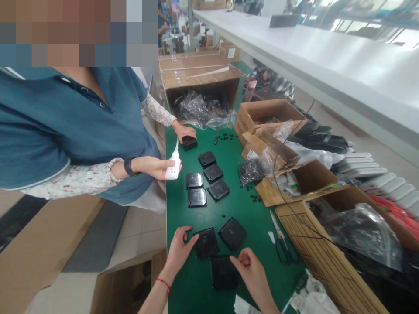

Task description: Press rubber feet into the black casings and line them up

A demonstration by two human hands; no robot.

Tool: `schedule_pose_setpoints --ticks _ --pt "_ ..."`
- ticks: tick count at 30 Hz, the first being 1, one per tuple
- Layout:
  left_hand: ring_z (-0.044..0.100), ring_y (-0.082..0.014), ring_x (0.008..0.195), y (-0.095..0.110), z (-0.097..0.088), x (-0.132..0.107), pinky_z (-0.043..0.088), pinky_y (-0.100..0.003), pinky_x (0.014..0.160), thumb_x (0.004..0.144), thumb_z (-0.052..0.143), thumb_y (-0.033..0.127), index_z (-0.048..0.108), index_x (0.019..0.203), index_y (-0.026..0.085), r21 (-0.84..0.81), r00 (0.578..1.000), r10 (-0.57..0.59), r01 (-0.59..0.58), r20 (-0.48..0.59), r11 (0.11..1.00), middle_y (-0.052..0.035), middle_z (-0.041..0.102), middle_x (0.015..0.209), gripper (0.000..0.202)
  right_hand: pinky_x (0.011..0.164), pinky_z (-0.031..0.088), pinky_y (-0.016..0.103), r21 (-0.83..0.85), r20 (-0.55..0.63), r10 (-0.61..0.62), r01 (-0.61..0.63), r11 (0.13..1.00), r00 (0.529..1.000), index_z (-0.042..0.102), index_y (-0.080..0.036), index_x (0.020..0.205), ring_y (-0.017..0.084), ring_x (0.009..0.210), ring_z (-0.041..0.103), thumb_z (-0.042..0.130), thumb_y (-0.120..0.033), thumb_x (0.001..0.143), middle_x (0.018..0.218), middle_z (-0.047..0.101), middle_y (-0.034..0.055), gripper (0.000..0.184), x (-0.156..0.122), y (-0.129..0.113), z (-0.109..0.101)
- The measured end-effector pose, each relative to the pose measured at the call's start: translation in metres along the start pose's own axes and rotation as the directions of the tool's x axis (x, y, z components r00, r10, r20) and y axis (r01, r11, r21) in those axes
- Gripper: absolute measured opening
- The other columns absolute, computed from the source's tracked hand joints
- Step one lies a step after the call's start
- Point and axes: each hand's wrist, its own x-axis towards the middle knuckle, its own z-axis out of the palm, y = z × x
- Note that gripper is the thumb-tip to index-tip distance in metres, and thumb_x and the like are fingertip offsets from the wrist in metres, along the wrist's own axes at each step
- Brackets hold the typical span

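My left hand rests on the green table, its thumb and fingers pinching the left edge of a black square plastic cover. My right hand hovers over the right corner of another black cover, fingers curled in a pinch; what they hold is too small to make out. A third black cover lies just behind. Farther up the table, several more black covers sit in a group.
A co-worker in a blue shirt stands at the left, one hand holding a white glue bottle, the other hand on a black cover. Open cardboard boxes with plastic bags line the right side. Scissors lie near the right boxes.
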Motion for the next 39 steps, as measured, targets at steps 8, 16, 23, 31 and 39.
schedule_pose_setpoints --ticks 8,16,23,31,39 --pt "0.053 -0.0213 0.081 0.008 0.022 0.0 0.046 -0.039 0.08 0.084 0.056 0.054 0.068 0.102 0.019 -0.033 0.997 -0.018 0.021 0.078 0.999 -0.0029 0.052 0.082 0.042 0.067 0.048 0.034 -0.188 0.011 -0.031 0.032 0.982 0.999 0.048 -0.024 0.082 0.019 0.069 0.055 0.071 -0.037 0.071 0.082 0.054 0.0 0.028 -0.013 -0.007 0.018" --pt "0.05 -0.0175 0.079 -0.009 0.002 -0.015 0.045 -0.033 0.077 0.083 0.062 0.046 0.059 0.121 0.021 -0.105 0.979 -0.021 0.043 0.201 0.994 -0.0011 0.05 0.087 0.046 0.07 0.05 0.035 -0.189 0.013 -0.017 0.019 0.982 1.0 0.048 -0.025 0.087 0.02 0.073 0.057 0.069 -0.042 0.077 0.086 0.054 0.0001 0.029 -0.025 -0.007 0.011" --pt "0.051 -0.0182 0.083 -0.009 0.0 -0.023 0.045 -0.034 0.079 0.082 0.068 0.036 0.052 0.132 0.024 -0.081 0.962 0.0 0.024 0.274 0.996 -0.0009 0.05 0.089 0.054 0.075 0.052 0.038 -0.324 -0.051 -0.014 -0.003 0.946 0.999 0.044 -0.026 0.091 0.026 0.088 0.061 0.08 -0.032 0.067 0.092 0.055 0.0021 0.044 -0.044 -0.012 0.026" --pt "0.053 -0.0189 0.081 -0.009 0.006 -0.028 0.047 -0.038 0.084 0.085 0.061 0.048 0.048 0.137 0.022 -0.075 0.965 -0.008 0.028 0.261 0.997 -0.0017 0.054 0.088 0.06 0.067 0.052 0.035 -0.176 -0.281 -0.075 0.026 0.984 0.957 0.056 -0.021 0.091 0.019 0.064 0.057 0.05 -0.062 0.086 0.082 0.062 0.0053 0.042 -0.006 0.007 -0.026" --pt "0.049 -0.0178 0.065 -0.002 0.002 -0.037 0.044 -0.032 0.066 0.08 0.053 0.07 0.06 0.115 0.017 -0.088 0.989 -0.146 0.146 0.009 0.985 0.003 0.046 0.07 0.063 0.076 0.053 0.04 -0.338 -0.45 -0.108 -0.057 0.939 0.887 0.066 -0.014 0.096 0.024 0.073 0.066 0.045 -0.042 0.082 0.091 0.072 0.0156 0.038 0.05 0.015 -0.095"
